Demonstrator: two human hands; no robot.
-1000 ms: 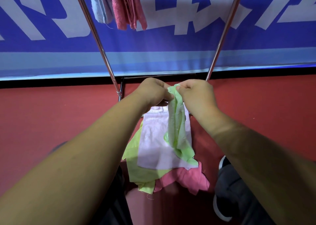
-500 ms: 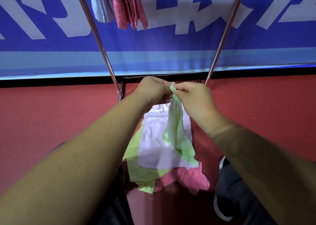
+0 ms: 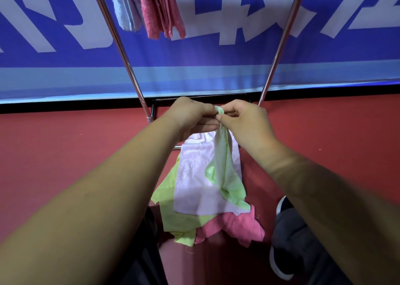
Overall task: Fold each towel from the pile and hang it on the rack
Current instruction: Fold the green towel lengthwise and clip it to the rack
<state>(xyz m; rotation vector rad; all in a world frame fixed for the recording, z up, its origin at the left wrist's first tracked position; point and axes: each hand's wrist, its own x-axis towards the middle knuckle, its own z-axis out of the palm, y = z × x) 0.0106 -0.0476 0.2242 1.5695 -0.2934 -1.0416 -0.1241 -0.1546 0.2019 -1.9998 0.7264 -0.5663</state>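
Note:
A light green towel [image 3: 225, 170] hangs bunched from both my hands. My left hand [image 3: 192, 113] and my right hand [image 3: 244, 120] pinch its top edge side by side, fingertips almost touching. Below it on the red floor lies the pile: a white towel [image 3: 194, 180] on top, a yellow-green towel [image 3: 175, 217] under it to the left, a pink towel [image 3: 236, 226] at the lower right. The rack's two chrome legs [image 3: 127, 68] slant up past my hands. A pale blue towel [image 3: 127, 7] and a pink towel [image 3: 162, 9] hang from the rack at the top.
A blue and white banner [image 3: 216, 53] covers the wall behind the rack. The rack's black base bar [image 3: 194, 97] lies on the floor just beyond my hands. My dark shoe and trouser leg [image 3: 292, 241] stand right of the pile.
My hands have drawn closer together at the towel's top edge. The green towel hangs narrower and more gathered than a second ago.

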